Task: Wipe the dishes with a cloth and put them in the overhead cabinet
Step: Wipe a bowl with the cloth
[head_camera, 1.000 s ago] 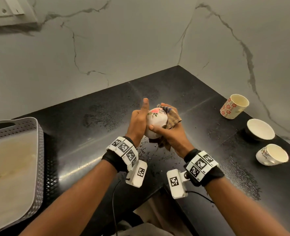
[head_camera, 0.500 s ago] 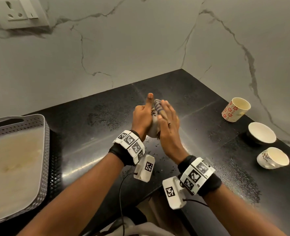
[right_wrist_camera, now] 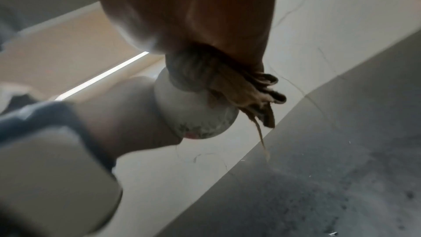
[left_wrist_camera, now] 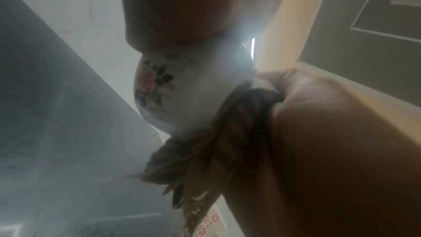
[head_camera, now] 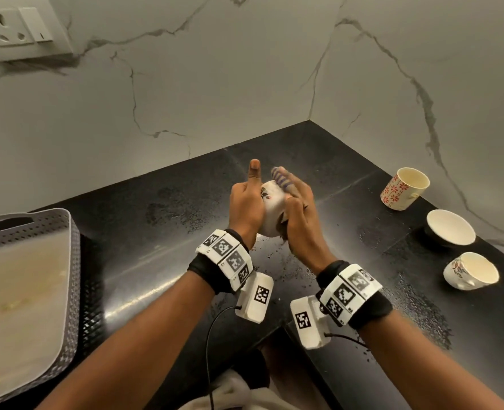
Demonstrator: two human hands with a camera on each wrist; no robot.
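- Cup [head_camera: 270, 208], white with a flower print, is held above the black bench [head_camera: 162, 250], between both hands.
- Grey perforated tray [head_camera: 73, 279] sits at the bench's left edge.
- Left hand [head_camera: 245, 207] grips the cup's side, thumb pointing up.
- Right hand [head_camera: 299, 214] presses a bunched striped cloth [left_wrist_camera: 218, 143] against the cup, fingers curled round it.
- Three more cups [head_camera: 404, 188] [head_camera: 450, 227] [head_camera: 471, 270] stand along the right wall.
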